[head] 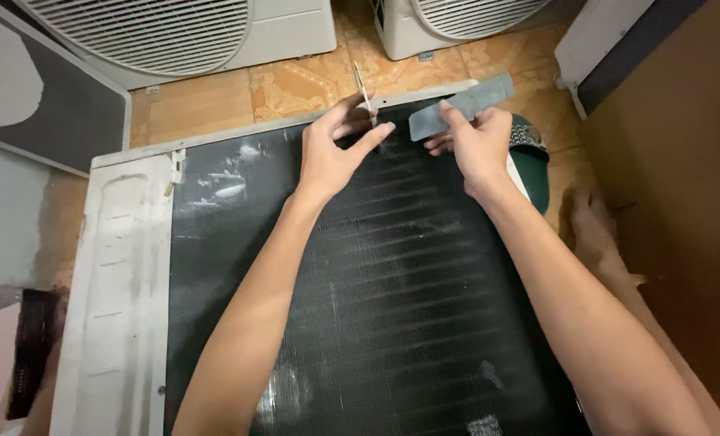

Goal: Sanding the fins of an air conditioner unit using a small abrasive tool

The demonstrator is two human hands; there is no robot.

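A black finned condenser coil [392, 282] in a white metal frame [118, 291] lies flat on the floor below me. My left hand [334, 149] pinches a thin flat blade-like tool [363, 90] upright at the coil's far edge, with the index finger stretched along the fins. My right hand [475, 139] holds a flat grey rectangular strip [461, 106] just beside it, over the same far edge. Both forearms reach across the coil.
Two white outdoor air-conditioner units [174, 32] [449, 20] with fan grilles stand on the orange tiled floor beyond. A green sandal [533, 165] and my bare foot [594, 230] are at the right, next to a brown panel [683, 186]. A grey panel [53, 105] leans at left.
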